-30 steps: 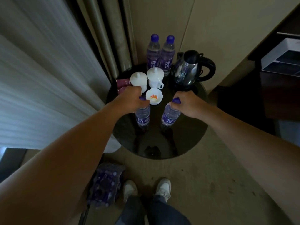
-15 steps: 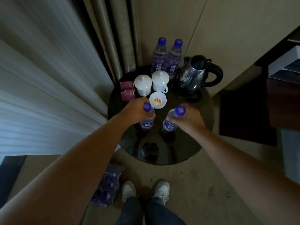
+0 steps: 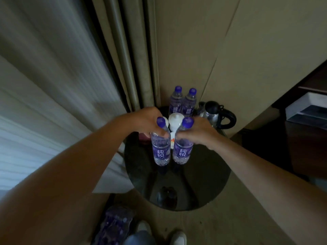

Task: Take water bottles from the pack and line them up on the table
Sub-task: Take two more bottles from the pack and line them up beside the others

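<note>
Two purple-capped water bottles stand side by side on the round black table (image 3: 203,174). My left hand (image 3: 146,121) grips the neck of the left bottle (image 3: 160,149). My right hand (image 3: 198,133) grips the shoulder of the right bottle (image 3: 182,149). Both bottles look upright, bases on or just above the tabletop. Two more bottles (image 3: 183,102) stand together at the table's far edge. The plastic-wrapped pack (image 3: 115,225) with more bottles lies on the floor at lower left.
A white lidded cup (image 3: 175,121) and a small white dish sit just behind the held bottles. A steel kettle (image 3: 212,114) with a black handle stands at the back right. Curtains hang to the left, a dark cabinet at right. My shoes (image 3: 178,237) are below.
Both hands slid from the caps down to the necks, and the two bottles came closer together and nearer to the cups. The camera tilted up.
</note>
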A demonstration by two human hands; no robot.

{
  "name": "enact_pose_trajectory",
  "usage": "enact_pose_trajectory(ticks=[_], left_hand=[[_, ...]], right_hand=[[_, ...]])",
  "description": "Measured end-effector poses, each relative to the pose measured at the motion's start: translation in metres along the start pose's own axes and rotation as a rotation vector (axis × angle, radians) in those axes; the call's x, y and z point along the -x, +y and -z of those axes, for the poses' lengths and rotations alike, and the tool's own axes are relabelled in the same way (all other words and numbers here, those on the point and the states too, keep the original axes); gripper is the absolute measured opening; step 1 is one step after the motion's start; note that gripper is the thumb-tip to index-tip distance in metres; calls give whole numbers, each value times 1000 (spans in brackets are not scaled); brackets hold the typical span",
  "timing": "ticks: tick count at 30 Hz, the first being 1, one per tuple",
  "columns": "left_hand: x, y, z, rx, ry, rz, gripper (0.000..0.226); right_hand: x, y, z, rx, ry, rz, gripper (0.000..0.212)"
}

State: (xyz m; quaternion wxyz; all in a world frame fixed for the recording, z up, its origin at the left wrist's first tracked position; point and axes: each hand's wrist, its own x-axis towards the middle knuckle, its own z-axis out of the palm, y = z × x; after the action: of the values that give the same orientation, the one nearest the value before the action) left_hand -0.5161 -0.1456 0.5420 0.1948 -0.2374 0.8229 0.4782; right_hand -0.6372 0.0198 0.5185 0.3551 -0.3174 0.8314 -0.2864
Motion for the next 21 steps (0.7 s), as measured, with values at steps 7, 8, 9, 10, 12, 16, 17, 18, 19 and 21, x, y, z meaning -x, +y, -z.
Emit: enact_pose_trajectory(ticks=[7,8,9,10,12,16,17,18,19,21], left_hand=[[16,55,112,-41,152,-90,15],[15,58,127,-51,180,-110,15],[13,60,141,-66,211,-131,17],[10,60,153,-78,244,-149,21],[2,54,170,-92,319,-169,30],[-24,32,182,-238,414,-200,35],[-32,25,184,-250,419,-205,34],[-41,17,185,-241,425,-209,33],[-50,8,186,-218,431,-209,33],[-65,-10,184,-188,415,-218,32]], right_hand=[[-33,-119,69,167,46,185,27],[-40,-130,74,176,74,194,32],[-48,-139,79,172,102,195,39],[-57,-146,81,162,127,194,45],[-77,-158,78,149,146,203,43],[-115,-164,62,173,157,203,29],[-125,-163,57,172,162,208,28],[-135,-161,52,167,160,217,27],[-146,-158,46,165,158,223,27],[-163,-153,37,175,161,224,32]])
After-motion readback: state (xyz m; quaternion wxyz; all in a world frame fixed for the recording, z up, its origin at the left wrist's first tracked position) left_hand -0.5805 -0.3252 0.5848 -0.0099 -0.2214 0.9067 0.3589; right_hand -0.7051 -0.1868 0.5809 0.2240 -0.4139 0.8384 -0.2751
